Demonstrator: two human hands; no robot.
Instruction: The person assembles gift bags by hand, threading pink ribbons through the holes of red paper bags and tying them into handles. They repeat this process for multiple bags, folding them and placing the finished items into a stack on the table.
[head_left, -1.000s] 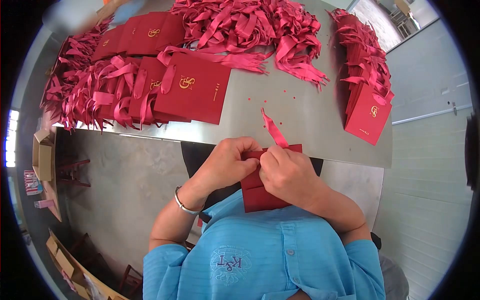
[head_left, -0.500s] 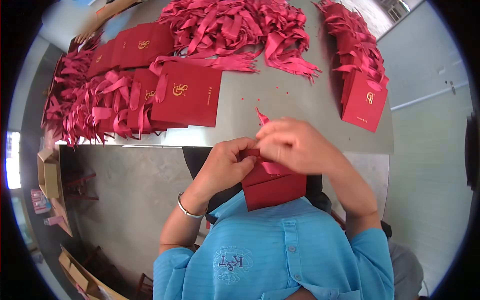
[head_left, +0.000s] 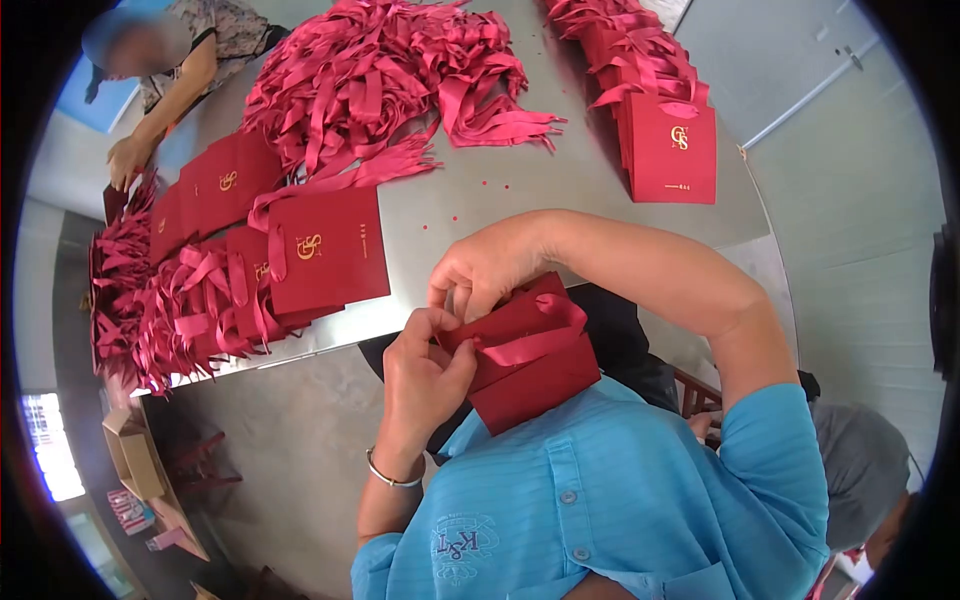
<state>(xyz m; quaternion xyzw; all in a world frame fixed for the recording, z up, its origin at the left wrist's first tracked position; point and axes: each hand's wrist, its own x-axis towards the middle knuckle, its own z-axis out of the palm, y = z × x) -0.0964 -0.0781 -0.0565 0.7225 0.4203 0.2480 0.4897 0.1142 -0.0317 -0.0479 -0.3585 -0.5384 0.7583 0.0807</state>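
Observation:
A small red paper gift bag [head_left: 535, 390] rests against my body at the table's edge. A pink ribbon handle [head_left: 530, 348] loops across its front. My left hand [head_left: 425, 365] is closed on the bag's left top edge, thumb and forefinger pinched near the ribbon's end. Just beyond it, my right hand [head_left: 490, 265] bends over the bag's far side with curled fingers. Its fingertips are close to the left hand's and partly hidden, so what they pinch does not show clearly.
On the metal table [head_left: 520, 225] lies a large heap of pink ribbons [head_left: 370, 80]. Rows of ribboned red bags [head_left: 335, 250] stand at the left, more bags [head_left: 675, 150] at the right. Another person's arm [head_left: 175, 100] reaches in at the far left. Cardboard box [head_left: 135, 455] lower left.
My view has turned, shifting the table's contents left. My right hand has moved from over the ribbon to the bag's far edge. The ribbon loop now shows more fully across the bag.

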